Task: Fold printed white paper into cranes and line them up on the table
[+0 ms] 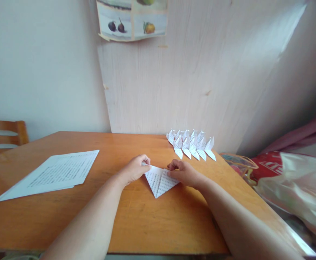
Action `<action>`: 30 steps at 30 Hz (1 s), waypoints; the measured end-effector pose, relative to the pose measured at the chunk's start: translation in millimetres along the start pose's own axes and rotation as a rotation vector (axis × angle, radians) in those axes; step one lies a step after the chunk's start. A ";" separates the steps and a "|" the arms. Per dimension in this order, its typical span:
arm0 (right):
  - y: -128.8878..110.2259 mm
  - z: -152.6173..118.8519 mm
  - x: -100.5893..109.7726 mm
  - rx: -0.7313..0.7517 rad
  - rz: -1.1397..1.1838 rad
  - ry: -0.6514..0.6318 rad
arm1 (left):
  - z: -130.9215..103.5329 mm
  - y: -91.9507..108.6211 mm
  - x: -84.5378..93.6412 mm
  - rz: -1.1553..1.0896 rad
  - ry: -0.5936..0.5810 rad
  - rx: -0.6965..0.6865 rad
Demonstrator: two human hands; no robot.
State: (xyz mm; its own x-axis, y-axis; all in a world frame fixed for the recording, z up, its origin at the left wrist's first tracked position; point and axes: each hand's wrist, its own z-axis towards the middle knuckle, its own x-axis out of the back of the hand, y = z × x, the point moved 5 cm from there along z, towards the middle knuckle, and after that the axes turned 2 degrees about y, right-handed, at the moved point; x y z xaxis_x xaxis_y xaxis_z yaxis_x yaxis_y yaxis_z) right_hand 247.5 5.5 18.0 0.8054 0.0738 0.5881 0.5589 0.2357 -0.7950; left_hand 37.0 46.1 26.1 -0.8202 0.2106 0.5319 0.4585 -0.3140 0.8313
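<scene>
Near the middle of a brown wooden table [152, 225], a small folded paper [158, 184] is held by two bare hands. It is white, covered with rows of small dark printed characters, and shaped like a broad triangle with its point turned toward the wearer. A seam is seen running down its centre to that point. Its left corner is pinched between thumb and fingers of the left hand [135, 170]; its upper right part is gripped and partly hidden by the right hand [184, 174]. Beyond, pointed paper figures [193, 146] are lined up in rows; at left, printed sheets [63, 171] are stacked.
</scene>
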 end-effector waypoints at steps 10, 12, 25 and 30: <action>-1.5 0.0 -1.2 0.005 0.443 -0.062 | -4.9 19.7 13.1 -0.291 0.139 -0.031; -3.7 0.9 0.2 0.032 0.521 -0.027 | -4.8 19.4 16.0 -0.407 0.195 -0.027; -9.1 4.0 14.8 0.045 0.782 0.306 | -12.9 26.7 -16.6 -0.390 -0.085 0.064; -15.0 1.2 12.5 0.005 0.820 0.254 | -9.3 21.4 -13.4 -0.466 -0.005 0.063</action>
State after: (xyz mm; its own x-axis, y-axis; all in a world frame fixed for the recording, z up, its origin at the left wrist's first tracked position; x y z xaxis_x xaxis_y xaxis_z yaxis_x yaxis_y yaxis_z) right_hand 248.9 4.1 37.4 0.9745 0.0032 -0.2242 -0.2200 0.2069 -0.9533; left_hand 54.6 27.9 35.3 -0.9421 0.3200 0.1001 0.0616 -0.1283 0.9898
